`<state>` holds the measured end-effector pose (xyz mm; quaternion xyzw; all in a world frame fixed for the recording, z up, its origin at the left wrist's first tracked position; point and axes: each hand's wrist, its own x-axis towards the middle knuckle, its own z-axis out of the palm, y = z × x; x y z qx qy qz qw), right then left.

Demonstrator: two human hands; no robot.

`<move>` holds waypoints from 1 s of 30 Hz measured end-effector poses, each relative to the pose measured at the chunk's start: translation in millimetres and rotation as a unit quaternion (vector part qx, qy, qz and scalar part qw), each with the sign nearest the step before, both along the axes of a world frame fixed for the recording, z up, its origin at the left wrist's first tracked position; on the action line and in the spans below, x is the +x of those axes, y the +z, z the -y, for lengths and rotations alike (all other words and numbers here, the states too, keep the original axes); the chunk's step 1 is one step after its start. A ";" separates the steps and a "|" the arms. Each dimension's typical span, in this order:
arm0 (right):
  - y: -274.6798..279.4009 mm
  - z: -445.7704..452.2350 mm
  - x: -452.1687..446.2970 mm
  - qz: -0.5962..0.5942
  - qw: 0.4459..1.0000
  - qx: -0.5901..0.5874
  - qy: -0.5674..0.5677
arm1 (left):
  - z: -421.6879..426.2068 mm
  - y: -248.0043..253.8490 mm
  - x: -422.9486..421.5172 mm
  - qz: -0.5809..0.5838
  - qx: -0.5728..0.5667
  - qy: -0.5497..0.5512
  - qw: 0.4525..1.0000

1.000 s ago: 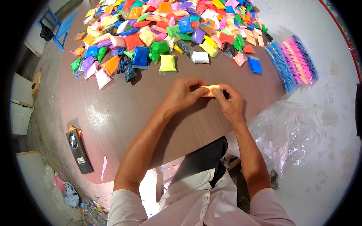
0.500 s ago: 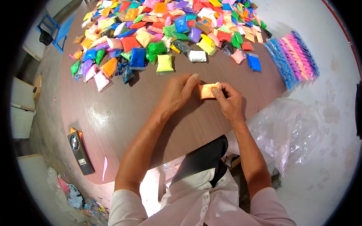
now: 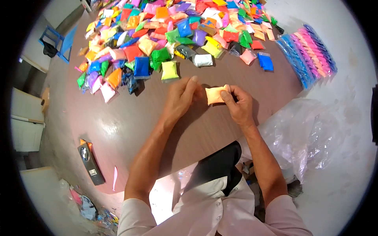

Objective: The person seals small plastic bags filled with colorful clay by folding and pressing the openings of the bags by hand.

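Between the thumb and fingers of my right hand is a small, plump pale-orange packet, held above the brown table. My left hand is just left of the packet, apart from it, with thumb and fingers pressed together. Whatever is in that pinch, if anything, is too small to make out. Beyond my left hand lies a yellow packet, and a white packet is a little to its right.
A big heap of colourful packets covers the table's far side. Bagged rows of blue and pink packets lie at the right edge. Clear plastic sheeting hangs below them. A dark box and pink stick lie at left.
My left hand has drawn back leftward, widening the gap to the packet. The right hand still grips the packet, more of which now shows. The camera view has shifted slightly.
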<state>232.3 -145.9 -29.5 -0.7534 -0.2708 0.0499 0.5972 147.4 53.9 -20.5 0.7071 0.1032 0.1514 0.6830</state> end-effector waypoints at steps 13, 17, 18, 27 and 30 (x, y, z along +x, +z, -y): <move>7.2 -0.8 1.0 0.098 0.993 0.043 -0.038 | 25.6 5.9 -11.5 0.014 0.003 0.046 0.999; 0.8 2.6 -3.9 0.078 0.995 0.026 -0.058 | 64.4 10.3 -60.7 -0.016 0.099 0.079 0.992; 0.2 4.4 -4.6 0.068 0.996 0.029 -0.058 | 75.0 14.3 -73.6 -0.035 0.156 0.102 0.982; 6.7 78.9 -151.7 -0.067 0.992 0.101 -0.033 | 157.1 26.3 -141.1 -0.051 -0.023 0.049 0.997; -7.8 105.1 -181.8 -0.118 0.963 0.222 -0.097 | 203.4 32.8 -145.0 -0.068 -0.021 0.001 0.997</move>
